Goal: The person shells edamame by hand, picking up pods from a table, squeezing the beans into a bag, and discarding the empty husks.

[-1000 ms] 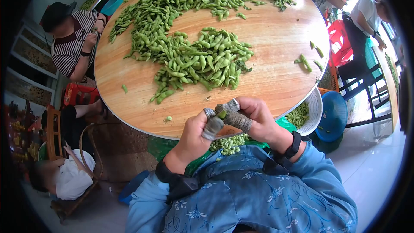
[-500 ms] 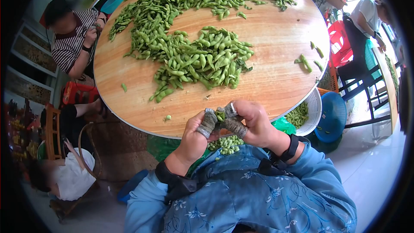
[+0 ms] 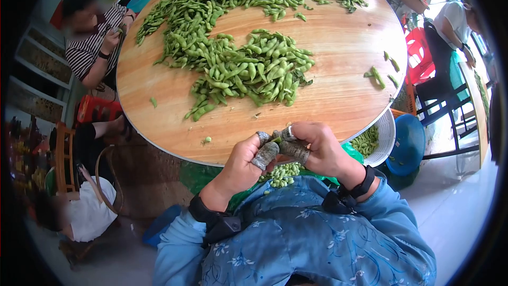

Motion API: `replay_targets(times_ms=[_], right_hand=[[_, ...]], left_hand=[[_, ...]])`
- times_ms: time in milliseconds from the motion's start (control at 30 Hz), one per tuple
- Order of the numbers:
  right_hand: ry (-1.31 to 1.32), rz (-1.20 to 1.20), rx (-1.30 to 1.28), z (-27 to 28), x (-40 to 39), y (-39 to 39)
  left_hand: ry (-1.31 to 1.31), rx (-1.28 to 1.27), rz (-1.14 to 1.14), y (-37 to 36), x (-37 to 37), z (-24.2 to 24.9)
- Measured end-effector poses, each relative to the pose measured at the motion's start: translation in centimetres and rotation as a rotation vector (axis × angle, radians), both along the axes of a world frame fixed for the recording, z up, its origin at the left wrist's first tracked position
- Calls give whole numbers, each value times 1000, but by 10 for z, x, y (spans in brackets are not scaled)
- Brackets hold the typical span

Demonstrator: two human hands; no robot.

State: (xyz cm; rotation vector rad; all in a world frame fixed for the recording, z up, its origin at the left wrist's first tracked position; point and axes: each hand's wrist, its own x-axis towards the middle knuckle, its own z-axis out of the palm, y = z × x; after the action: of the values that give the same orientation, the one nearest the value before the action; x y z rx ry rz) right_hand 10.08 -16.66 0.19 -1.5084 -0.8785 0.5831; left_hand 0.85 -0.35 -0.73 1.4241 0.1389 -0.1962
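Left grip (image 3: 242, 160): closed on a green pod (image 3: 277, 140), with knit finger covers (image 3: 266, 156) on your fingertips, probably to spare the skin.
Right grip (image 3: 323, 151): closed on the same pod from the opposite side, seemingly because something this small is steadier between both hands.
Green pod: between your two sets of fingertips, out at the tips rather than in either palm — mostly hidden, so you cannot tell whether it is split.
Shelled beans (image 3: 281, 173): below your hands, near your lap and beside green plastic (image 3: 197, 179) — placed, it seems, to catch what drops.
Pod pile (image 3: 254, 71): ahead of you on the round worktop (image 3: 344, 69), likely set there for easy reach.
White basket (image 3: 390, 133): to your right, beside the worktop's edge, with pods inside.
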Motion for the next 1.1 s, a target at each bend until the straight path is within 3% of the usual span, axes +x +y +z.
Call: replay_targets(times_ms=[100,200,267,367,467,533,600,667,733,800,833,867,900,967,1000,1067,1100], right_hand=[[184,1,68,-5,-4,0],[199,28,-1,-9,-3,-2],[143,42,-3,-2,-7,-1],[315,-68,24,-2,-15,3],[431,-115,39,-3,-15,3],[550,-34,68,-7,-12,4],[537,-8,65,-6,-10,3],[53,44,-45,-4,-7,-5],[175,-168,113,4,-9,-10],[77,-213,5,13,6,-43],[1,-235,-91,21,15,-63],[74,-371,-22,14,14,-83],[75,-449,-284,30,20,-99],[-149,-576,-337,2,28,-149],[-149,-575,-336,2,33,-161],[-214,-517,-639,7,40,-181],[-215,-520,-635,-1,43,-188]], left_hand=[[-110,153,23,-7,-2,3],[-223,322,27,-9,-2,-6],[-230,328,40,-8,-3,-8],[-214,359,17,-4,-5,-10],[-144,154,28,-5,-5,1],[91,-333,46,-2,-6,1],[67,-222,32,-5,-6,1],[22,15,69,-8,-8,4],[-54,108,59,-2,-12,3],[-130,206,47,10,-17,5],[-150,391,146,19,-23,8],[-168,574,243,28,-29,10],[-167,576,247,40,-31,9],[-175,1117,503,61,-31,3],[-175,1118,504,63,-30,-1],[-204,1319,461,68,-27,-6],[-225,1314,374,62,-29,-6]])
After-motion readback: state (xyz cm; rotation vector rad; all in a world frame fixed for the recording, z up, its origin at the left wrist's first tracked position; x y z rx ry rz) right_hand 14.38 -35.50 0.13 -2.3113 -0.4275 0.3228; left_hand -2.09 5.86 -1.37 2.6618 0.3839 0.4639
